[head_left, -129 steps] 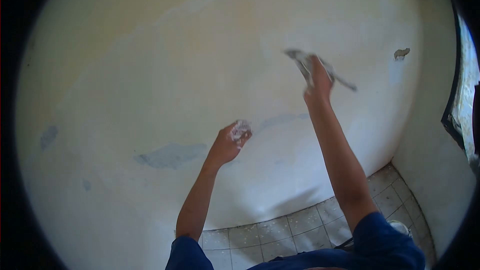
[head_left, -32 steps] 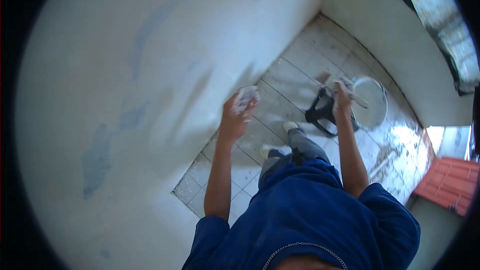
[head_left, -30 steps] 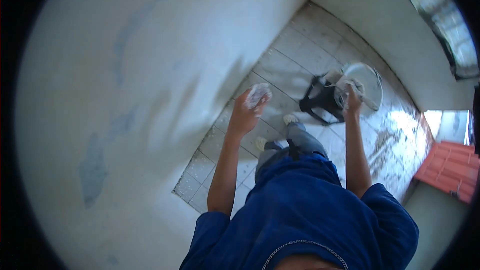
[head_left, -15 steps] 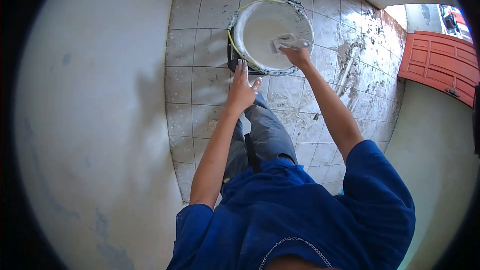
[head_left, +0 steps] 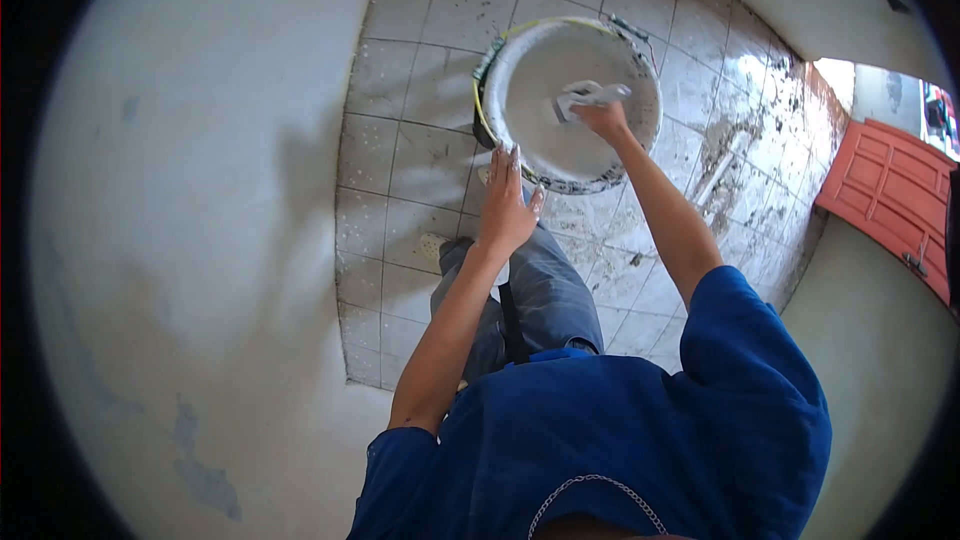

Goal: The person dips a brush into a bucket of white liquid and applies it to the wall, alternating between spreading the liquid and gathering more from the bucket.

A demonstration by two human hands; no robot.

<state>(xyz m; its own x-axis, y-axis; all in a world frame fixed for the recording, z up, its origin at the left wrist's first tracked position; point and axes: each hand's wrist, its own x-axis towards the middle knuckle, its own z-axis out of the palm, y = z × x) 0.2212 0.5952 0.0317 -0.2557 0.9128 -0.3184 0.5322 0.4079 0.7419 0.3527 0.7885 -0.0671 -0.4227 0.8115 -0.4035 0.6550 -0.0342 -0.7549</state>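
Observation:
A large white bucket [head_left: 655, 120] with a smeared rim stands on the floor, holding a pale, creamy mix [head_left: 540, 90]. My right hand [head_left: 602, 120] reaches over its right side, fingers closed around a white-smeared putty knife [head_left: 608, 94]. The blade hangs over the mix near the middle of the bucket. At the near left rim is my left hand [head_left: 510, 208], fingers stretched out with the tips right at the edge and the thumb apart. White smears cover its fingertips. A yellow cord-like line [head_left: 480, 108] runs along the bucket's left side.
Spattered floor tiles [head_left: 375, 160] surround the bucket. A pale wall [head_left: 200, 190] rises close on the left, another wall [head_left: 860, 270] on the right. A red panelled door [head_left: 885, 195] stands at the far right. My shoe [head_left: 432, 246] shows below the bucket.
The view has shifted, so the bucket appears lower and further right. Both hands stay at the bucket; the putty knife remains in my right hand over the mix.

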